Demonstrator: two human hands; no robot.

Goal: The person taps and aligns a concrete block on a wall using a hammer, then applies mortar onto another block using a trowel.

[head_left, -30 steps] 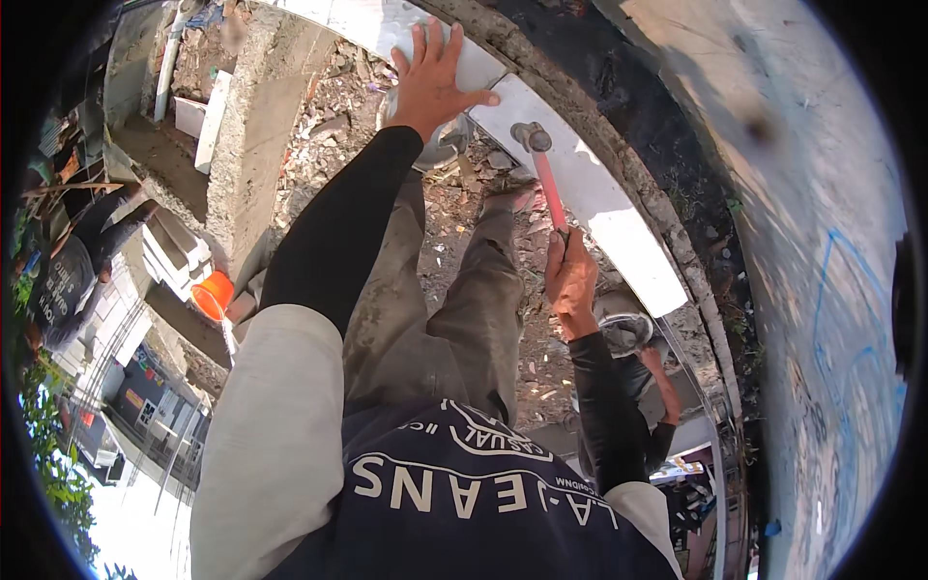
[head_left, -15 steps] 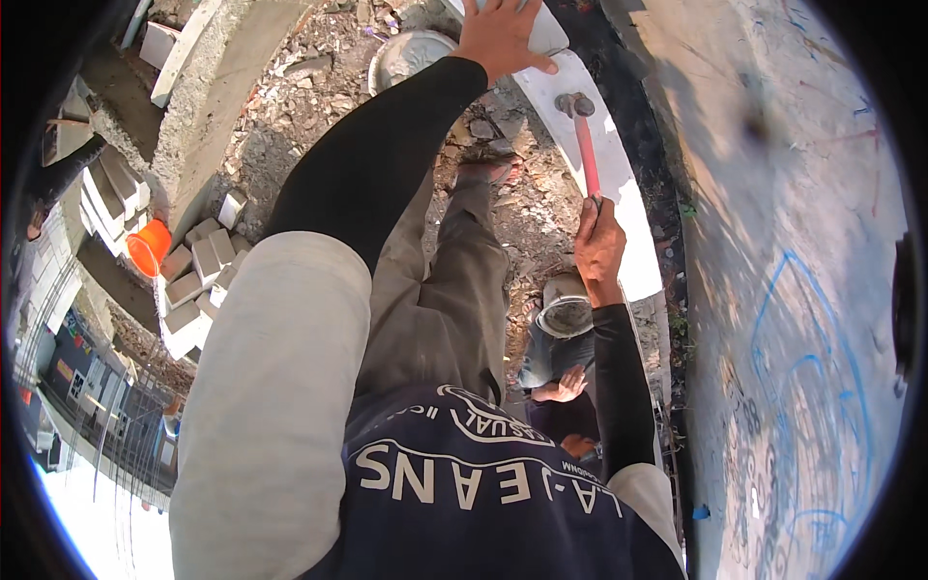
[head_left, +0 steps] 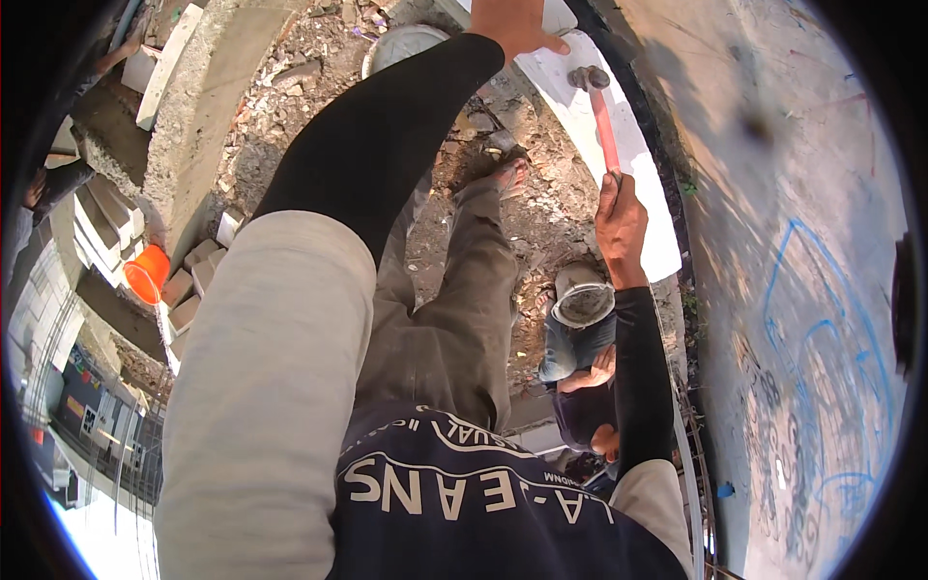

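My right hand [head_left: 622, 217] is wrapped round the red handle of a hammer [head_left: 605, 130]. The hammer's dark head lies over a white block [head_left: 570, 101] in a curving row; I cannot tell whether it touches. Up at the top edge, my left hand [head_left: 510, 24] is on or just over the far part of the row, thumb stretched out. Its other fingers are mostly cut off by the frame. The row's near part [head_left: 657, 227] passes beside my right wrist.
A painted wall [head_left: 773, 242] rises on the right. A bucket [head_left: 585, 302] stands near a crouching person [head_left: 577, 362]. A grey tub [head_left: 401, 46] sits on rubble [head_left: 280, 106]. An orange bucket [head_left: 147, 274] and stacked blocks [head_left: 179, 288] are at left.
My right hand and the hammer have shifted slightly right and up in the picture. My left hand has slid partly past the top edge. The whole view has also shifted a little.
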